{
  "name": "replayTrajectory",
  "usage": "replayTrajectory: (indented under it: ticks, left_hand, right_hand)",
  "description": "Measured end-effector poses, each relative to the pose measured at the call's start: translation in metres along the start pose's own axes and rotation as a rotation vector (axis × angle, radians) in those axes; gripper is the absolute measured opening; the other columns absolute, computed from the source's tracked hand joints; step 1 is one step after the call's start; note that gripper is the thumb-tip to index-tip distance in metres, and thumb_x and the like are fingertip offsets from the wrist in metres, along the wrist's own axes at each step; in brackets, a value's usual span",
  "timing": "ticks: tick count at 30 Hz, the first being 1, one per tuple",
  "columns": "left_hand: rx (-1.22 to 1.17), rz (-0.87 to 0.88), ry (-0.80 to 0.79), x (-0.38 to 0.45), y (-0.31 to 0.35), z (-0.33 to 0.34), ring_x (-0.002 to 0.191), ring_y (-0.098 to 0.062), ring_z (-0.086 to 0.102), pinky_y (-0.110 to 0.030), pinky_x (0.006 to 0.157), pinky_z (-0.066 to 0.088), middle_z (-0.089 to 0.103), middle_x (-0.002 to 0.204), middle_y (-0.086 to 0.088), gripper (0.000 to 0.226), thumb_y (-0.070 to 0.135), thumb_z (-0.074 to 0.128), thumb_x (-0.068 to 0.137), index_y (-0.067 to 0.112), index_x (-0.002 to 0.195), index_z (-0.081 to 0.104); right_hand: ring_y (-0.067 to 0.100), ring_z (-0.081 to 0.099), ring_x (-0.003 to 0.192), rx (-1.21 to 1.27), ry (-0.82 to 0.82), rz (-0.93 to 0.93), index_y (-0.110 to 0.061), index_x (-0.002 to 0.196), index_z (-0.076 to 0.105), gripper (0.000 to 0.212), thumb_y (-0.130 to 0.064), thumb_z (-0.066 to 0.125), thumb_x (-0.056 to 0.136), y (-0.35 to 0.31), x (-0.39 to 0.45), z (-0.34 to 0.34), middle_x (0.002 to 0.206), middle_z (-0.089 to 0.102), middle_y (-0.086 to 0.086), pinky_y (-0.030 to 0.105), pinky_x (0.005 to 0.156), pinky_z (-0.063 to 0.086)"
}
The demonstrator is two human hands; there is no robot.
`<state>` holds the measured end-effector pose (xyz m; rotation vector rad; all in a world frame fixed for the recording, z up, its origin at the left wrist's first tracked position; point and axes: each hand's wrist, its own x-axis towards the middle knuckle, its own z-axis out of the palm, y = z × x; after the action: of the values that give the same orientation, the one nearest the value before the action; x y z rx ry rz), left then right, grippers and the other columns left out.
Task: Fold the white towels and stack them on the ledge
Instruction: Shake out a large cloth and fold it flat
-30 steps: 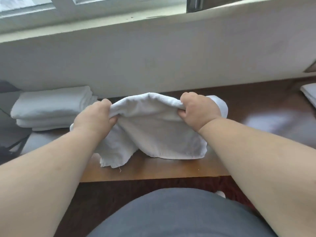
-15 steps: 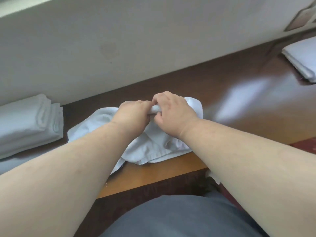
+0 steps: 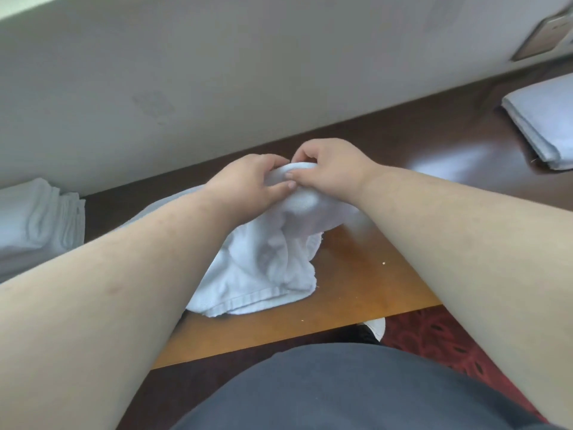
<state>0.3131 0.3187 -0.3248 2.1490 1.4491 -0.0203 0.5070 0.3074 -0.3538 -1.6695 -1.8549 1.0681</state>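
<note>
My left hand [image 3: 248, 181] and right hand [image 3: 328, 169] both pinch the rumpled white terry towel [image 3: 266, 262] above the brown wooden worktop [image 3: 366, 274]; mid-fold, I judge flattening comes next.

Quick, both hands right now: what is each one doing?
Left hand: fingers curled round the bunched top edge of the white towel.
Right hand: pinching the same edge, right beside the left hand.

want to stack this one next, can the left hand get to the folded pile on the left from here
Probably yes, once it lets go. The left hand is pinching the towel together with the right hand; bare ledge lies between it and the folded pile, nothing standing in the way.
</note>
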Motion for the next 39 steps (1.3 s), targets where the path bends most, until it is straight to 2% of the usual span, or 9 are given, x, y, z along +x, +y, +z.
replayTrajectory:
  ticks: [8,14,17,21,23,25,29,34,39]
  left_hand:
    - [0.09,-0.093,0.055,0.041,0.02,0.008,0.081,-0.01,0.057,-0.034,0.068,0.046,0.059,0.091,0.013,0.011,0.044,0.053,0.093,0.035,0.094,0.058]
    - [0.04,-0.2,0.054,0.069,0.016,0.02,0.092,-0.013,0.059,-0.031,0.071,0.048,0.061,0.112,0.007,0.03,0.027,0.048,0.089,0.034,0.117,0.053]
    - [-0.054,-0.022,-0.021,0.089,0.028,0.022,0.119,-0.012,0.051,-0.025,0.093,0.04,0.049,0.139,0.011,0.061,0.028,0.052,0.086,0.034,0.145,0.037]
    - [0.101,0.198,-0.106,0.124,0.044,0.029,0.132,-0.017,0.04,-0.03,0.108,0.032,0.046,0.145,0.002,0.058,0.032,0.051,0.094,0.025,0.149,0.035]
    - [0.065,0.257,-0.151,0.136,0.047,0.031,0.124,-0.012,0.049,-0.029,0.101,0.04,0.055,0.134,0.006,0.048,0.023,0.051,0.091,0.03,0.138,0.049]
    - [-0.019,0.245,-0.169,0.143,0.048,0.033,0.095,-0.002,0.059,-0.022,0.074,0.047,0.064,0.104,0.016,0.029,0.022,0.051,0.087,0.036,0.112,0.06]
    - [0.017,0.317,-0.132,0.154,0.049,0.034,0.069,-0.001,0.054,-0.023,0.056,0.037,0.06,0.079,0.016,0.016,0.021,0.053,0.083,0.033,0.09,0.062]
    - [0.062,0.323,-0.068,0.161,0.042,0.035,0.071,-0.001,0.054,-0.024,0.055,0.037,0.06,0.08,0.016,0.017,0.022,0.047,0.087,0.034,0.087,0.059]
    - [0.057,0.226,0.005,0.17,0.04,0.044,0.065,-0.005,0.052,-0.025,0.052,0.033,0.055,0.074,0.014,0.017,0.019,0.042,0.089,0.033,0.089,0.053]
  right_hand:
    - [0.008,0.062,0.088,-0.075,-0.331,0.271,-0.032,0.095,0.066,0.034,-0.059,0.072,0.075,0.052,-0.002,-0.044,0.093,0.067,-0.011,0.027,0.071,0.049]
    - [0.029,0.066,0.104,0.634,0.051,0.41,-0.017,0.1,0.068,0.031,-0.031,0.072,0.073,0.08,0.004,-0.022,0.107,0.072,0.01,0.04,0.09,0.054]
    - [0.024,0.07,0.101,0.862,0.111,0.448,-0.019,0.107,0.068,0.034,-0.03,0.07,0.075,0.08,0.015,-0.011,0.104,0.074,0.003,0.04,0.088,0.056]
    - [0.021,0.071,0.1,0.969,0.172,0.436,-0.019,0.111,0.069,0.026,-0.033,0.069,0.089,0.081,0.022,-0.003,0.104,0.075,0.001,0.045,0.098,0.051]
    - [0.021,0.07,0.103,1.049,0.207,0.446,-0.019,0.115,0.069,0.03,-0.038,0.065,0.092,0.083,0.019,0.0,0.107,0.074,0.002,0.045,0.101,0.049]
    - [0.02,0.068,0.107,1.109,0.188,0.444,-0.02,0.119,0.068,0.04,-0.047,0.063,0.09,0.086,0.014,0.003,0.112,0.073,0.002,0.044,0.102,0.049]
    - [0.016,0.066,0.111,1.037,-0.003,0.493,-0.024,0.124,0.064,0.051,-0.051,0.071,0.08,0.094,-0.006,0.014,0.115,0.072,-0.004,0.042,0.105,0.045]
    - [0.016,0.065,0.111,0.779,-0.286,0.623,-0.023,0.115,0.068,0.037,-0.032,0.079,0.081,0.094,-0.03,0.036,0.112,0.073,-0.006,0.039,0.108,0.042]
    - [0.026,0.065,0.109,0.327,-0.525,0.776,-0.023,0.116,0.066,0.062,-0.055,0.078,0.063,0.097,-0.052,0.019,0.113,0.071,-0.002,0.044,0.101,0.049]
